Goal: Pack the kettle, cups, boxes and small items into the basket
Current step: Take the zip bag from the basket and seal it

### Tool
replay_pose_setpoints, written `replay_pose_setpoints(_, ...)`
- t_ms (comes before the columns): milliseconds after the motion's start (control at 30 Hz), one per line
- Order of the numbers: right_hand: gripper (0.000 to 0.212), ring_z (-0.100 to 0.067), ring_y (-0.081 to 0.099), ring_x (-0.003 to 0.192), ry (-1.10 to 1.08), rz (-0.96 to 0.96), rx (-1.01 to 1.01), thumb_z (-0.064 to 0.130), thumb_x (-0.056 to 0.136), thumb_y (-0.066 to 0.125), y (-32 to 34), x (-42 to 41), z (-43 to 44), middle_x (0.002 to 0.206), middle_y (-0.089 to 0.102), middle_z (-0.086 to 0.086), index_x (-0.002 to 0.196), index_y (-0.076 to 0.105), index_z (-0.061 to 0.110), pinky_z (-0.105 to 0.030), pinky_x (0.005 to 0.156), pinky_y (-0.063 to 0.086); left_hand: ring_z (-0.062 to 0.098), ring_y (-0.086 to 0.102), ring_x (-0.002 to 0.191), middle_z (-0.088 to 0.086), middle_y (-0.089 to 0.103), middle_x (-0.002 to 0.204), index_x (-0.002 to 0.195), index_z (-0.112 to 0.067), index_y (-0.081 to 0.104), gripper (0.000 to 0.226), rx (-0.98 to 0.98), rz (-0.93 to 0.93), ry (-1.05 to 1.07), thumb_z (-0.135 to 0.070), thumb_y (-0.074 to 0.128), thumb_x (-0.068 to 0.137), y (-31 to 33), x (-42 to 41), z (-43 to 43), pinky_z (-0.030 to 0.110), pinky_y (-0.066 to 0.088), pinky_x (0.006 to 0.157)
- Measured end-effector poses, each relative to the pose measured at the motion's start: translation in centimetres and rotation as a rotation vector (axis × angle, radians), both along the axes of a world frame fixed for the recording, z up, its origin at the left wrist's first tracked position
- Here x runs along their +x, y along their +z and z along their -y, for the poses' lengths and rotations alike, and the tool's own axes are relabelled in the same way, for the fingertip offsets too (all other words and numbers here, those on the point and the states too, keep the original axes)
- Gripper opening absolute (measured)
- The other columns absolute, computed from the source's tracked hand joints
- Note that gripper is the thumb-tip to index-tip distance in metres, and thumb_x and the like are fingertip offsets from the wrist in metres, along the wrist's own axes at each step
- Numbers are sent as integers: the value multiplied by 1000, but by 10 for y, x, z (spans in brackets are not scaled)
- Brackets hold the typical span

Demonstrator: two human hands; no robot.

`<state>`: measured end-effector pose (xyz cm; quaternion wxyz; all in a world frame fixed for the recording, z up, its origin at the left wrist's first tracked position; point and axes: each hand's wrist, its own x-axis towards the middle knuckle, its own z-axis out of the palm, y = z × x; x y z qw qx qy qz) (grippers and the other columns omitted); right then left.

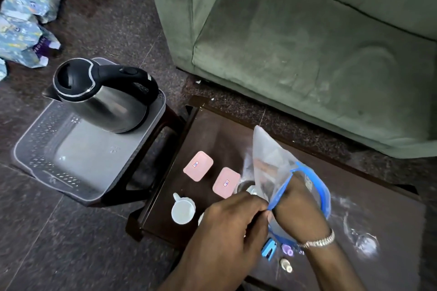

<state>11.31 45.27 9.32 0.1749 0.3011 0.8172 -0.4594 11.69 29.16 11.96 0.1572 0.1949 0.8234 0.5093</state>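
Taking the two pink boxes (214, 176) as the landmark: far to their left the grey basket (71, 163) sits on a stool, with the kettle (104, 94) already standing in its far corner. Just below-left of the boxes a white cup (182, 210) stands on the dark tabletop (212, 130), not yet packed. Right of the boxes, the left hand (236, 217) pinches the blue rim of a clear zip bag (279, 172), fingers closed on it, while the right hand (300, 210) reaches inside it; whether its fingers hold anything I cannot tell. Below-right lie a blue stapler (269, 248) and small items (287, 250). The step in hand looks like bagging small items; next the cup and boxes need lifting leftward into the basket's free floor.
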Motion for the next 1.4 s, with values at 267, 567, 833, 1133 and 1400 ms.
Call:
replay_pose_setpoints(267, 41, -26, 66, 110, 464, 107, 373, 23, 98, 34, -20, -23, 1, 116, 72, -11, 111, 71, 12, -24, 77, 47, 11, 57, 65, -7, 61, 71, 79, -16, 65, 18, -111, 76, 58, -11, 67, 96, -4, -21, 1, 31, 47, 62)
replay_pose_setpoints(567, 21, -26, 72, 63, 540, -377, 560, 7, 72, 77, -20, 8, 12, 72, 72, 2, 88, 74, 21, -29, 44, 51, 19, 68, 66, -2, 72, 66, 76, -16, 70, 18, -291, 251, 294, -18, 67, 93, -32, -41, -4, 37, 55, 70)
replay_pose_setpoints(833, 67, -6, 69, 94, 4, -571, 29, 22, 81, 83, -1, 21, -16, 120, 66, 18, 134, 50, 47, -22, 78, 56, 16, 69, 61, -7, 70, 56, 67, -10, 62, 26, -373, 230, 343, -17, 65, 92, -42, -51, -5, 38, 55, 66)
replay_pose_setpoints(1133, 26, -29, 68, 69, -115, -222, -255, 16, 77, 85, 10, 24, -88, 84, 79, -13, 102, 79, 18, -50, 69, 57, 35, 67, 67, 6, 68, 61, 71, -8, 63, 24, -404, 225, 282, -18, 64, 92, -41, -48, -14, 47, 56, 69)
replay_pose_setpoints(1400, 21, 1, 44, 52, 76, -112, 128, 39, 80, 80, 36, 62, -150, 55, 58, 16, 72, 71, 22, -22, 52, 37, 28, 67, 66, 2, 67, 62, 67, -10, 60, 28, -447, 210, 256, -19, 65, 93, -41, -42, -25, 45, 56, 69)
